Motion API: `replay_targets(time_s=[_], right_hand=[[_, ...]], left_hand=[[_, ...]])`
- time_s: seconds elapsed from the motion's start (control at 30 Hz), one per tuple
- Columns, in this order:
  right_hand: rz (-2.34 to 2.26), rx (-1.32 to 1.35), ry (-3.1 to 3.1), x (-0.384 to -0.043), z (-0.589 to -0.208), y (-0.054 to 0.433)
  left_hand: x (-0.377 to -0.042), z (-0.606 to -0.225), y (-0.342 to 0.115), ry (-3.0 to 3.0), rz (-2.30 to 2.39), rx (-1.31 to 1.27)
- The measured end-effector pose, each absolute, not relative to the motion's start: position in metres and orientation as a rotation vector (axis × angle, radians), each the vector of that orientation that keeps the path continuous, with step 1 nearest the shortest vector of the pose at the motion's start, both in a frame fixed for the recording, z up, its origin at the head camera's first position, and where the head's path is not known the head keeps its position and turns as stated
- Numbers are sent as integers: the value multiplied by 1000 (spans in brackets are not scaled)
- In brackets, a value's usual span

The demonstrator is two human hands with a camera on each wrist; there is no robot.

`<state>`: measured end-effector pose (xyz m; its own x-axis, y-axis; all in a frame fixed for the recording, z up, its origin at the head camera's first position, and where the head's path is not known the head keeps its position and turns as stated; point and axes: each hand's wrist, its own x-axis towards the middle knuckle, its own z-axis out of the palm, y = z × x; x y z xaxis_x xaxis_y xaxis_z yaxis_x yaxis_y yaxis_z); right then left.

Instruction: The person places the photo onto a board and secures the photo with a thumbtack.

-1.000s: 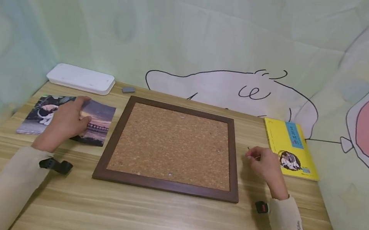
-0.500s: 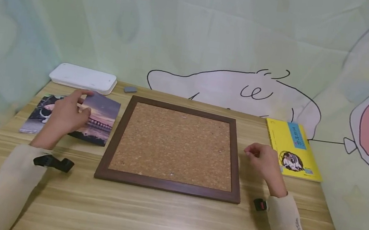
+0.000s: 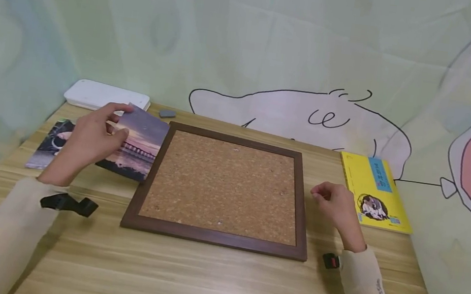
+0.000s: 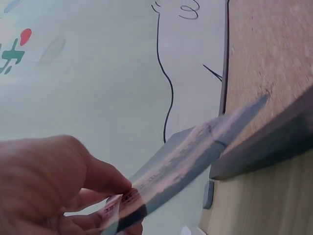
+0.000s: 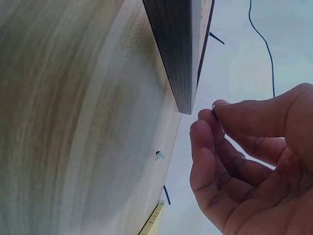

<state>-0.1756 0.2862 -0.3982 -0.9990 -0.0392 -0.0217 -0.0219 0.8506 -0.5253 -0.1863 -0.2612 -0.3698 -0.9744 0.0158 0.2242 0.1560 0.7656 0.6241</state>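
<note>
My left hand (image 3: 96, 136) pinches the left side of a sunset photo (image 3: 140, 137) between thumb and fingers. Lifted and tilted, the photo overlaps the left rim of a framed corkboard (image 3: 221, 185); in the left wrist view it bows lengthwise. Beneath that arm lies a second photo (image 3: 45, 149), partly covered. To the right of the board, thumb and index tip of my right hand (image 3: 335, 207) meet around a tiny pushpin, mostly hidden by the fingertips. A clear-headed pushpin (image 5: 159, 155) lies on the table beside the frame in the right wrist view.
Behind the photos stands a white case (image 3: 105, 96), with a small grey block (image 3: 167, 114) beside it. A yellow book (image 3: 358, 178) lies at the right. Several clear pins sit in the cork near its edges. Printed fabric walls enclose the table's back and sides.
The left hand has picked the sunset photo up off the table and carried it rightward to the board's left rim. My right hand stays almost where it was.
</note>
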Motion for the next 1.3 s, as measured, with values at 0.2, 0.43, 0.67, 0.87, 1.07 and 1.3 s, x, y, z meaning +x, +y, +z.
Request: replay_targets(time_s=[0.2, 0.43, 0.67, 0.87, 1.07, 1.3], right_hand=[[-856, -55, 3002, -176, -398, 285], [-884, -36, 3002, -175, -393, 283], [-943, -61, 3013, -175, -391, 277], [-934, -85, 3028, -175, -394, 270], [-922, -89, 3043, -175, -396, 266], [-942, -132, 3032, -178, -398, 263]], left_hand=[[-185, -361, -248, -2787, -1160, -160], [-189, -360, -230, -2804, -1246, -196], [-194, -358, -213, -2847, -1298, -250], [-199, -357, -202, -2854, -1345, -294], [-201, -363, -190, -2846, -1354, -338], [-205, -372, -178, -2850, -1383, -366]])
